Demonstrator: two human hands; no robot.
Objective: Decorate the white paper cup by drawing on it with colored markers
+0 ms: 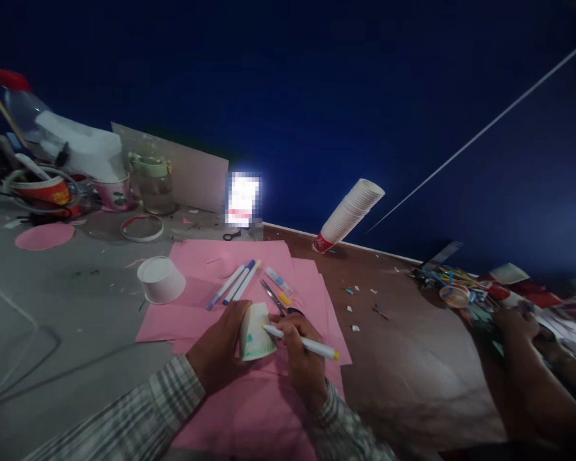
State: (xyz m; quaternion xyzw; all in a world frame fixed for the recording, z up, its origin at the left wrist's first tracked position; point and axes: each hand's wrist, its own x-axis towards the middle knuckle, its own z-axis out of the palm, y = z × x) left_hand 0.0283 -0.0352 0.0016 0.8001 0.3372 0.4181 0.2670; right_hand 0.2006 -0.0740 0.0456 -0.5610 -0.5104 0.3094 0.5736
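My left hand (219, 349) is closed around a white paper cup (258, 336) that bears green marks near one rim and a small green drawing on its side. In my right hand (304, 365) is a white marker (312, 346) with a yellow end, its tip at the cup's side. Beneath both hands lie sheets of pink paper (249, 416). Just beyond the cup are several capped markers (239, 283), a pair of scissors (273, 298), a glue tube (278, 281) and a yellow cap (284, 298).
Left of the paper, a white cup (160, 280) stands upside down. A tilted stack of paper cups (349, 214) leans at the wall. A glass jar (151, 182) and a tool-filled red cup (45, 192) stand back left. Another person's arms (532, 365) reach in at right.
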